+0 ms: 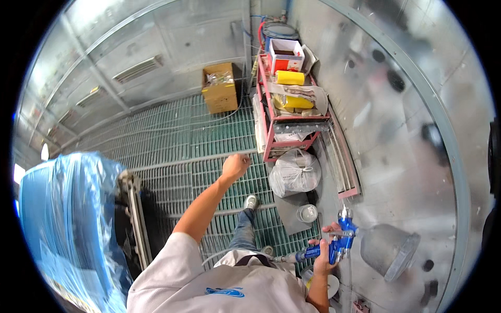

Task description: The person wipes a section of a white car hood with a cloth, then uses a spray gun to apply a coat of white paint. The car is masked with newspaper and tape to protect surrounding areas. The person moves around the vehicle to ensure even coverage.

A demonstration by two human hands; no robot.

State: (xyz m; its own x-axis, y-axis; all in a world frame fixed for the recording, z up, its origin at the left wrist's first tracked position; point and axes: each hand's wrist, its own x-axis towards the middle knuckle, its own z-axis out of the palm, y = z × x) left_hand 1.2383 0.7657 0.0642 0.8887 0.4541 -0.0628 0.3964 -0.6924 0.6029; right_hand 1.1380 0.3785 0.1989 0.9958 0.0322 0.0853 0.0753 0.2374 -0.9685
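Observation:
My right hand grips a blue spray gun by its handle, at the lower right. A grey, cloudy cup sits against the gun's right side. From the handle's end an air hose runs left across my waist. My left hand is reached forward over the floor grating, its fingers curled into a loose fist with nothing visible in them. To its right stands a red-framed cart, apart from the hand.
Blue plastic film covers a large object at left. A tied white bag and a small container stand below the cart, which carries a box and yellow rolls. A cardboard box stands farther off. Metal wall rises at right.

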